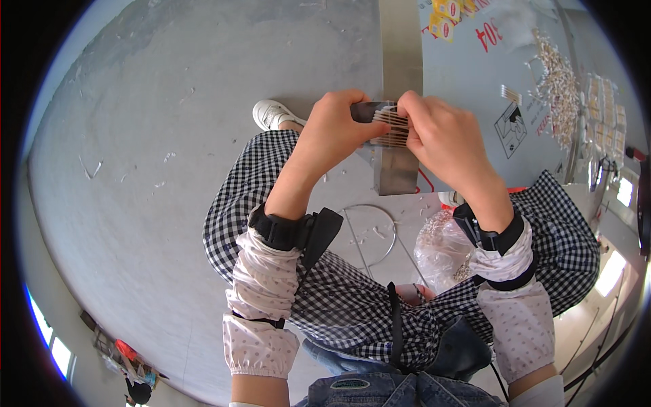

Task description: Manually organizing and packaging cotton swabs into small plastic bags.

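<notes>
Both hands meet in front of me at the metal edge of the table. A row of cotton swabs (390,125) lies between them, the sticks side by side and pointing toward my right hand. My left hand (336,125) is closed on a small dark, flat piece (365,110), its thumb pressing on the swabs' left ends. My right hand (441,136) pinches at the right ends of the same swabs. Its fingertips are partly hidden, as is most of the dark piece.
The table (468,81) holds a small row of swabs (510,94), a loose heap of swabs (557,88), filled clear packs (603,115) and yellow packets (444,20). Below it stand a clear bag (441,247) with swabs and a metal ring frame (390,254). Scraps litter the grey floor (169,102).
</notes>
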Demonstrator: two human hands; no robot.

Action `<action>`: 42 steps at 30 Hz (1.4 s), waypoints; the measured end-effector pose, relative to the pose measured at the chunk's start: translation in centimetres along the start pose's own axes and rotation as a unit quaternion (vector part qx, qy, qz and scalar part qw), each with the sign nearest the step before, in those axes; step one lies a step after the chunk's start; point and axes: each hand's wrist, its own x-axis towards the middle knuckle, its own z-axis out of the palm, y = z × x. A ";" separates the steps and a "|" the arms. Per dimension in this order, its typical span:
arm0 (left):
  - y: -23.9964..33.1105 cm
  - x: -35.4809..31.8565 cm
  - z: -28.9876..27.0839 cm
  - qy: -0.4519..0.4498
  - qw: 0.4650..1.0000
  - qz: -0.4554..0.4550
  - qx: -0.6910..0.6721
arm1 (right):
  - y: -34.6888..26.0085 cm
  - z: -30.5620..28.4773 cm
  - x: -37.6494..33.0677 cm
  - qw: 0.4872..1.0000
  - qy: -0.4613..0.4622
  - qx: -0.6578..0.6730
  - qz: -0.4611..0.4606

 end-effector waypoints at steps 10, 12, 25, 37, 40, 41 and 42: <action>-0.1 0.0 0.3 0.012 1.000 -0.002 -0.026 | 0.8 0.1 -1.3 0.998 0.017 0.045 0.040; -0.1 0.0 0.5 0.009 0.999 -0.003 -0.036 | 0.9 0.2 -1.5 0.998 0.033 0.043 0.042; 0.4 0.3 0.3 -0.016 0.999 -0.025 0.013 | 0.6 1.8 -4.0 0.945 0.145 0.218 0.196; 0.1 0.2 0.2 -0.010 1.000 0.000 0.011 | -0.5 2.3 -4.6 0.947 0.105 0.222 0.206; -0.1 0.3 0.2 -0.011 1.000 -0.001 0.017 | -0.5 2.4 -4.7 0.944 0.098 0.249 0.195; 0.0 0.3 0.3 -0.011 1.000 0.000 0.016 | -0.5 2.6 -4.8 0.943 0.104 0.250 0.190; 0.1 0.3 0.2 -0.013 1.000 -0.005 0.015 | -0.5 2.7 -4.8 0.943 0.111 0.253 0.185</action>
